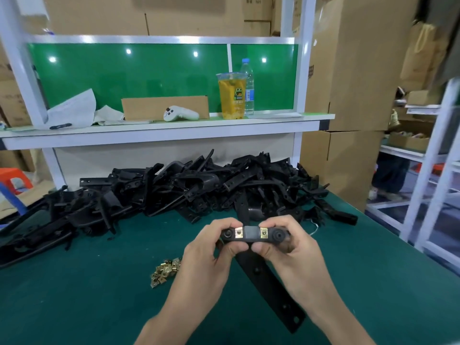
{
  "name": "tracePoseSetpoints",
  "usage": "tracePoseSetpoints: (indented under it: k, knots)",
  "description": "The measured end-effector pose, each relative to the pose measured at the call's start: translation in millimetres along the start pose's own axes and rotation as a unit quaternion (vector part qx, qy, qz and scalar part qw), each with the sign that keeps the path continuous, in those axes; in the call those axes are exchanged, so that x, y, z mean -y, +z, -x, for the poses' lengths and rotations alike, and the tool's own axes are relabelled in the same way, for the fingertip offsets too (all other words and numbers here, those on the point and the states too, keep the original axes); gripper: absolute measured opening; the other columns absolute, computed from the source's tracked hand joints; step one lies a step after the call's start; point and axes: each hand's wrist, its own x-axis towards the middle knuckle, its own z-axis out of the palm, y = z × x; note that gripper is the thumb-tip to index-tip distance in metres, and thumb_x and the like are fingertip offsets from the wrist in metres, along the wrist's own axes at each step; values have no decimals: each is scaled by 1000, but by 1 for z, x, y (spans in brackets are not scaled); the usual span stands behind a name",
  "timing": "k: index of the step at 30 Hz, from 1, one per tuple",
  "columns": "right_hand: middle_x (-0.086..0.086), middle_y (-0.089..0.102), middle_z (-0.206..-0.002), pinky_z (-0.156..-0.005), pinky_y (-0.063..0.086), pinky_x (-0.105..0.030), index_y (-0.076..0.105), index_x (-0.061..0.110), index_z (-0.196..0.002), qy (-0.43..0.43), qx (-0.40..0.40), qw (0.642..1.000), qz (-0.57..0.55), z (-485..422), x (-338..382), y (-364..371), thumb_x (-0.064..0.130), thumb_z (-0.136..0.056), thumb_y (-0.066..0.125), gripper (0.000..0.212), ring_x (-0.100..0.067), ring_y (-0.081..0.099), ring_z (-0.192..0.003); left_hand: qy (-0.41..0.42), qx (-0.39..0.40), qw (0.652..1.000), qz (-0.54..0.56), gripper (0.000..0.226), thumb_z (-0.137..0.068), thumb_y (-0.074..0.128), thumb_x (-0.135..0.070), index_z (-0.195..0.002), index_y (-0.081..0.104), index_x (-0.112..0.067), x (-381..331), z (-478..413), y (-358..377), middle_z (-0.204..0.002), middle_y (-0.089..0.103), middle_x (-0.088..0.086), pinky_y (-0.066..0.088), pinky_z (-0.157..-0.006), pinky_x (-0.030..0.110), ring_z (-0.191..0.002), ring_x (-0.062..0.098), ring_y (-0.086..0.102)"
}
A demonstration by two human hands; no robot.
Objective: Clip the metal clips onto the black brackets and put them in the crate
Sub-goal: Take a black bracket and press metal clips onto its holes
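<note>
Currently both hands are holding one black bracket [251, 234] over the green table [99, 300]. The left hand [211, 247] is gripping its left end and the right hand [288, 245] its right end, with the fingers curled round it. Two metal clips [239, 232] are sitting on the bracket's face. Loose clips [165, 268] are lying down-left of the bracket, and the bracket pile [186, 190] is lying beyond it.

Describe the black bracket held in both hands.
The black bracket, seemingly plastic, is held above the green mat, its short bar facing the camera. Two brass-coloured metal clips sit on the bar, round holes outside them. A long holed strip runs toward the viewer. The left hand and right hand pinch its ends.
</note>
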Motion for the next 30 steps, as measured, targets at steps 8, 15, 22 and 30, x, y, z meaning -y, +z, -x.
tracePoseSetpoints:
  k: [8,15,22,30]
  knots:
    - [23,64,-114,-82,50,-18,59,41,-93,-131,-20,981,145,-4,4,3,21,-90,71,23,-2,61,-111,111,-63,988,-82,33,-87,70,-22,-93,46,-44,8,-6,-5,-138,45,-30,46,-88,17,-134,-5,41]
    - [26,58,-115,-59,54,-32,52,30,-85,-216,-34,950,222,7,-8,10,18,-89,68,20,-3,63,-91,202,-135,953,-181,38,-75,72,0,-94,49,-23,26,2,-4,-137,44,1,51,-90,33,-118,18,53]
    - [11,63,-113,-63,31,1,61,18,-89,-308,-84,902,292,11,-12,9,14,-93,70,11,23,45,-83,212,-129,952,-180,21,-87,61,-19,-107,54,-20,30,4,-5,-132,46,2,45,-91,28,-110,17,51]
    - [21,60,-109,-75,46,-15,57,47,-115,-154,-35,974,162,4,7,-4,54,-98,51,20,-4,61,-100,85,-35,994,-52,24,-95,48,-65,-117,50,-55,12,0,-12,-121,54,-26,50,-84,19,-118,3,54]
